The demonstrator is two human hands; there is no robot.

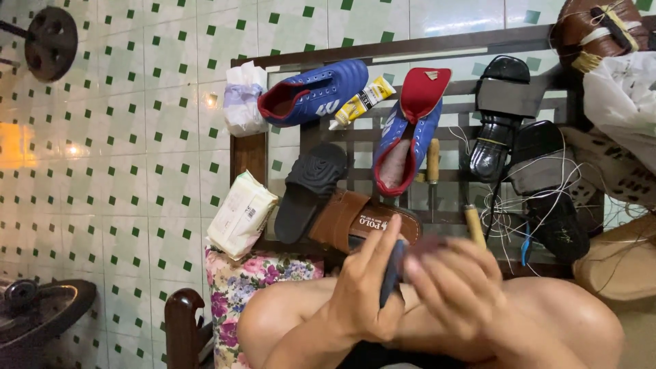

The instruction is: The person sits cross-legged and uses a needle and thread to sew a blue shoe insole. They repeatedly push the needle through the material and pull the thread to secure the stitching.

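My one head camera looks steeply down, close over my lap, taking in the bench and floor beyond.

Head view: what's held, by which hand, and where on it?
Left hand grips a dark flat sole-like piece by its lower end. Right hand is blurred over its top; its hold cannot be told.

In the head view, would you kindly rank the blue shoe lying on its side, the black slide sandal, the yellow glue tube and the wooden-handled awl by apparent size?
1. Blue shoe, largest.
2. Black slide sandal, somewhat smaller.
3. Wooden-handled awl and yellow glue tube: similar in length, the tube thicker; too close to rank.
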